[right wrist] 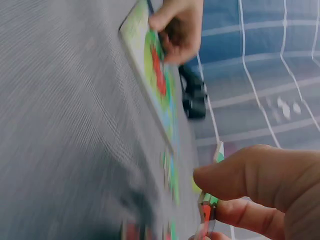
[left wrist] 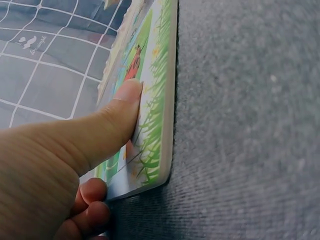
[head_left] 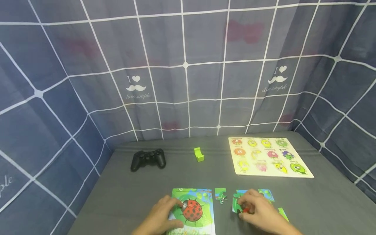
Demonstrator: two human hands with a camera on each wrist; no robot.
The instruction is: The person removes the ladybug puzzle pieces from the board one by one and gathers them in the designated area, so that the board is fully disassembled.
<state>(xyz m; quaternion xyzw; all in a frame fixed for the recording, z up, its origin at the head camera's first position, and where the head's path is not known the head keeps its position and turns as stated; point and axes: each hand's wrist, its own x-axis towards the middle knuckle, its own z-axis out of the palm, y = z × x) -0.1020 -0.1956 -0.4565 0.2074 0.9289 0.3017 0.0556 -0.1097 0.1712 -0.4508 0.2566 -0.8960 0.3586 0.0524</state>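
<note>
My left hand (head_left: 162, 213) rests on a ladybug puzzle (head_left: 208, 213), a flat rectangular picture with a grassy lower edge. Its straight thumb (left wrist: 131, 92) lies on top; other fingers curl beside the left edge. To the right, my right hand (head_left: 260, 208) pinches a puzzle piece (right wrist: 206, 212) with red and green on it between thumb and fingers, partly hidden. Green-and-blue puzzle pieces (head_left: 236, 206) lie under and beside those fingers. Between puzzle and right hand is a green piece (head_left: 219, 193). More loose pieces lie beyond, one blue-green (head_left: 266, 194), another bright green (head_left: 282, 213).
A black game controller (head_left: 148, 160) lies at the back left of the grey table (head_left: 123, 199). A small lime-green block (head_left: 198, 154) stands at the back middle. The fruit board (head_left: 273, 158) is at the back right, before the checked curtain (head_left: 202, 81).
</note>
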